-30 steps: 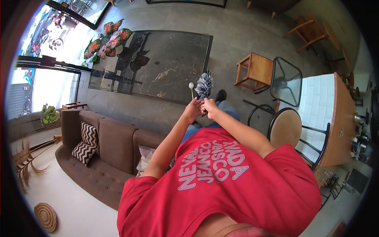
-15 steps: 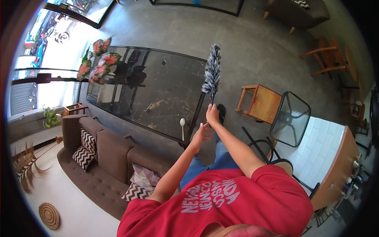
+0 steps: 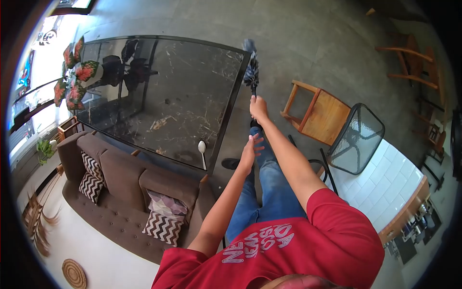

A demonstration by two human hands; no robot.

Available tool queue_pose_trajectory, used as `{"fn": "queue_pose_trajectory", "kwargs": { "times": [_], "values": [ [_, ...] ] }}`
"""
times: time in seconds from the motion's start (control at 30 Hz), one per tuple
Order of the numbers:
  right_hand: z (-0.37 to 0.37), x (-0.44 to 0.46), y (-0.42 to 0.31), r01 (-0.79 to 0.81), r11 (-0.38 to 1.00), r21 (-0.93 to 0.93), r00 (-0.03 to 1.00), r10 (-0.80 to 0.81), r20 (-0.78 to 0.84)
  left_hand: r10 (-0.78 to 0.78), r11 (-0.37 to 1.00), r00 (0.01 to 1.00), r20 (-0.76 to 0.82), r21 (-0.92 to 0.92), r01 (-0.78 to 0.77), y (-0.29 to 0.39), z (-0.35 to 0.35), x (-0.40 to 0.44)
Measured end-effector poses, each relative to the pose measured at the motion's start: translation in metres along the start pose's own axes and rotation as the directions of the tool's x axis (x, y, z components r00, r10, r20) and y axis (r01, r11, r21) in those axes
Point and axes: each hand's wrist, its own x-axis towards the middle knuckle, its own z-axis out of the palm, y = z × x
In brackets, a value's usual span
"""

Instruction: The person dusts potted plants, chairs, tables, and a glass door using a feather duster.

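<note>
Where the right hand (image 3: 258,108) is closed: the slim dark handle (image 3: 254,90) of a fluffy grey-and-white duster (image 3: 250,71) is grasped.
Duster head: held beside the far right corner of the black-framed, dark glossy table (image 3: 187,91); contact cannot be told.
Left hand (image 3: 249,153): released, fingers spread, nothing held.
Pale, long-handled spoon (image 3: 202,147): laid at the table's near right corner; best cleared by a light grip and steady wrist.

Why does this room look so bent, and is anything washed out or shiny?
Head view: strong lens distortion bows the sofa, corners black; daylight blows out the window at upper left; the glossy tabletop mirrors the plant.
</note>
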Motion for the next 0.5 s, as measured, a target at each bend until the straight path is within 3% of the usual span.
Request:
{"fn": "queue_pose_trajectory", "kwargs": {
  "times": [0.03,0.07,0.13,0.17,0.23,0.27,0.3,0.33,0.5],
  "values": [
    [0.021,0.022,0.038,0.166,0.981,-0.099,0.979,-0.176,-0.099,-0.005,1.0,1.0,-0.014,-0.001,0.005,-0.007,-0.003,0.002],
    [0.029,0.026,0.052,0.15,0.983,-0.106,0.983,-0.16,-0.094,-0.008,1.0,1.0,-0.028,-0.003,0.008,-0.016,-0.007,0.005],
    [0.044,0.028,0.077,0.316,0.883,-0.346,0.876,-0.412,-0.251,-0.042,0.999,0.998,-0.046,-0.018,0.041,-0.032,-0.016,0.006],
    [0.048,0.027,0.088,0.307,0.883,-0.355,0.885,-0.402,-0.235,-0.062,0.998,0.996,-0.067,-0.027,0.06,-0.044,-0.021,0.002],
    [0.055,0.027,0.1,0.125,0.9,-0.418,0.948,-0.233,-0.218,-0.097,0.995,0.991,-0.093,-0.047,0.093,-0.062,-0.029,-0.006],
    [0.053,0.025,0.093,0.124,0.897,-0.424,0.95,-0.231,-0.211,-0.108,0.994,0.988,-0.112,-0.047,0.104,-0.069,-0.033,-0.009],
    [0.049,0.021,0.076,-0.051,0.94,-0.338,0.993,0.011,-0.118,-0.117,0.992,0.985,-0.123,-0.053,0.111,-0.077,-0.037,-0.012],
    [0.049,0.018,0.067,-0.238,0.933,-0.269,0.969,0.246,-0.002,-0.121,0.992,0.984,-0.127,-0.059,0.115,-0.083,-0.041,-0.017],
    [0.078,-0.002,0.074,-0.247,0.968,-0.038,0.969,0.246,-0.029,-0.124,0.992,0.98,-0.157,-0.036,0.12,-0.106,-0.057,-0.042]
  ]
}}
